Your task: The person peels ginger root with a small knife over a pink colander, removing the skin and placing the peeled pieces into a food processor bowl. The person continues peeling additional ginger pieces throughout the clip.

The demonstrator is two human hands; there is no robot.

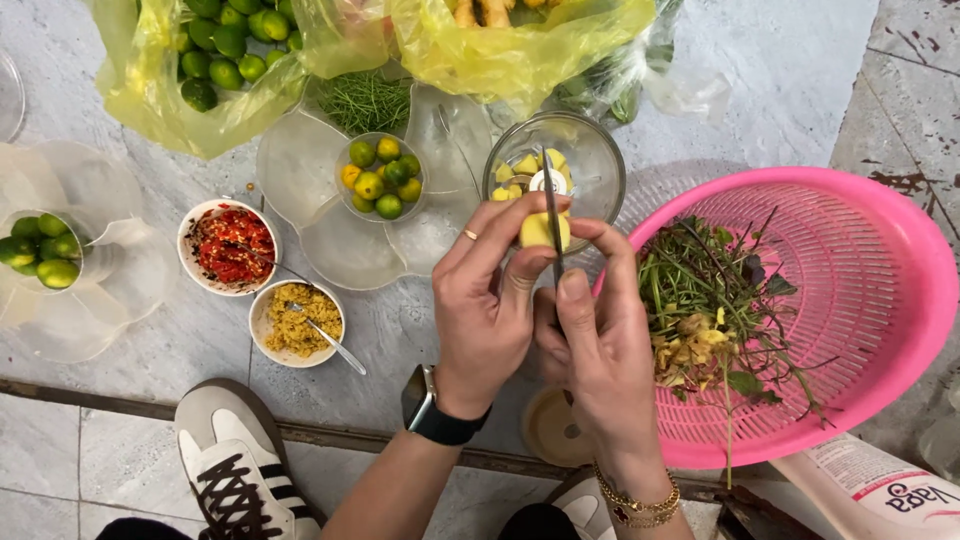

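Head cam, looking straight down: the yellow chunk [541,231] is a small pale-yellow piece w/ a smooth cut face, looks like ginger or sth similar but can't say for sure. It sits right over the near rim of the clear chopper bowl [598,165], which already has a few more yellow pieces around its white center post. Left hand [487,305] has the chunk pinched, fingers [500,222] curled in tight around it w/ thumb on the near side, ring on one finger, dark smartwatch on the wrist. Right hand [600,350] is closed around a knife [552,215], thin blade pointing away from the person and lying across the chunk, forefinger curved over the top right next to it; gold bracelet on that wrist. Just to the right, touching distance, is a pink colander [860,260] w/ green stems and yellowish peelings inside. Left of the hands on the stone floor [120,440]: a bowl of red chili paste [230,245], a bowl of yellow minced stuff [296,322] w/ a spoon in it, and a small clear bowl of green-yellow limes [381,176]. Yellow plastic bags [200,70] w/ more limes up top. White sneaker [235,455] at the bottom edge.
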